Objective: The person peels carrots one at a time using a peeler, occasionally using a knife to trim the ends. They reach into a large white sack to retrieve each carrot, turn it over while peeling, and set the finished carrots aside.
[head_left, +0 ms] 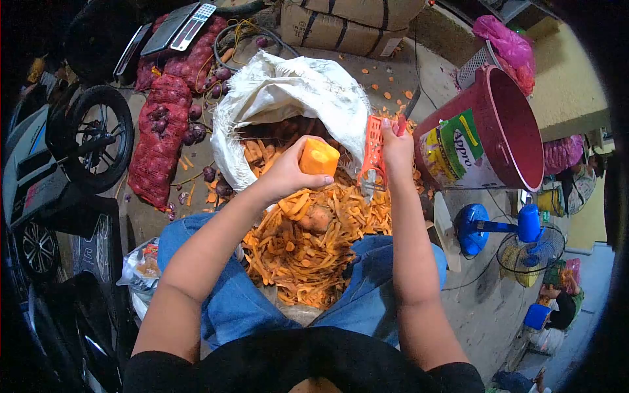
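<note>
My left hand point(291, 171) is closed round a blocky, peeled orange root vegetable point(320, 159), its cut faces smooth and bright. Closed fingers of my right hand point(398, 156) hold an orange-red slotted plastic peeler point(372, 154), with a metal blade at its lower end. The peeler is to the right of the vegetable, and the two are apart. Below both hands, between my knees, lies a heap of orange peelings point(301, 262). A rounder brownish-orange root point(316, 219) rests on that heap. Behind my hands, a white woven sack point(295, 85) gapes, with more orange pieces inside.
Red net bags of onions point(160, 141) lie at left beside a motorbike wheel point(98, 139), with a digital scale point(192, 26) above. A tilted maroon bucket point(472, 134) stands right, near a blue fan point(498, 228). Cardboard boxes point(341, 27) are at the back; another person point(565, 306) sits far right.
</note>
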The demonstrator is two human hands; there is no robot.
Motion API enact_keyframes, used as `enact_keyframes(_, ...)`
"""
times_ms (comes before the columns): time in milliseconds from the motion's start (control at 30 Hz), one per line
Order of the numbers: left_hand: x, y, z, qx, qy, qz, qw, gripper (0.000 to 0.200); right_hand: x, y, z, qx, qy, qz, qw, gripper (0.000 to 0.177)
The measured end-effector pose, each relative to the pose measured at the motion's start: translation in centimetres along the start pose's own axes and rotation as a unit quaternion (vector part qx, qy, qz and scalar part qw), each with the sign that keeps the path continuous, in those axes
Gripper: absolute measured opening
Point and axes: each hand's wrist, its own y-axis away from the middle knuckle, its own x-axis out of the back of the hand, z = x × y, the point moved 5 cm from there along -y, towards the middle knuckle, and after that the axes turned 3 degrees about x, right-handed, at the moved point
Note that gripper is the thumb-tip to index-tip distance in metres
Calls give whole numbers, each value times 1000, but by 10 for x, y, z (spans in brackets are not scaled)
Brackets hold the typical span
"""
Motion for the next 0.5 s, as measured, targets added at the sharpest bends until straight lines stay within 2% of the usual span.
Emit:
enact_keyframes(33, -2, 0, -1, 0, 0, -1, 1000, 58, 0, 0, 0, 0, 0, 1, 1000, 19)
enact_keyframes(100, -4, -1, -4, 11, 128, -4, 992, 51, -1, 0, 0, 14, -46, -11, 999, 19)
enact_keyframes(133, -4, -2, -5, 11, 128, -4, 992, 51, -1, 0, -1, 14, -46, -11, 999, 19)
enact_keyframes(200, -10, -2, -21, 145, 343, -50, 927, 45, 0, 2, -4, 8, -13, -5, 1000, 20)
enact_keyframes(300, -11, 0, -26, 169, 356, -31, 919, 43, 0, -2, 3, 11, -32, 4, 999, 21)
enact_keyframes(333, -10, 2, -26, 165, 330, 17, 929, 45, 0, -4, 7, 10, -33, 4, 999, 21)
enact_keyframes(367, -8, 0, -28, 166, 330, 16, 929, 45, -1, -7, 8, 20, -59, 18, 998, 22)
enact_keyframes(433, -7, -5, -32, 150, 362, -54, 918, 45, 1, -9, 10, 29, -86, 31, 995, 22)
enact_keyframes(500, -9, -3, -24, 154, 367, -49, 916, 46, -1, -5, 7, -15, -143, 29, 989, 22)
